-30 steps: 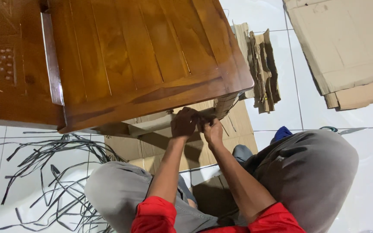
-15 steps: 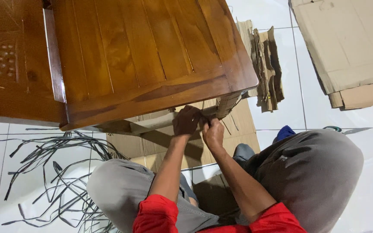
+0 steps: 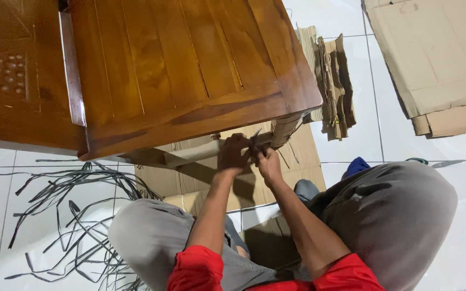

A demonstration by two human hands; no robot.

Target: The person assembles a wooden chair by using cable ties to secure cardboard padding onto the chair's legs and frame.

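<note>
A polished brown wooden chair stands in front of me, its seat seen from above. Under the seat's front edge, a cardboard-wrapped rail runs between the legs. My left hand is closed around that wrapped rail. My right hand is beside it, fingers pinched on something thin at the rail; what it grips is too small to make out. Thin dark straps hang by the wrapped front leg. I sit on the floor in grey trousers and red sleeves.
A tangle of cut black plastic straps lies on the white tiled floor at left. Flattened cardboard sits at the upper right, torn cardboard scraps beside the chair, and another cardboard sheet under my hands.
Both hands stay at the wrapped rail, with only small shifts. The view has drifted slightly.
</note>
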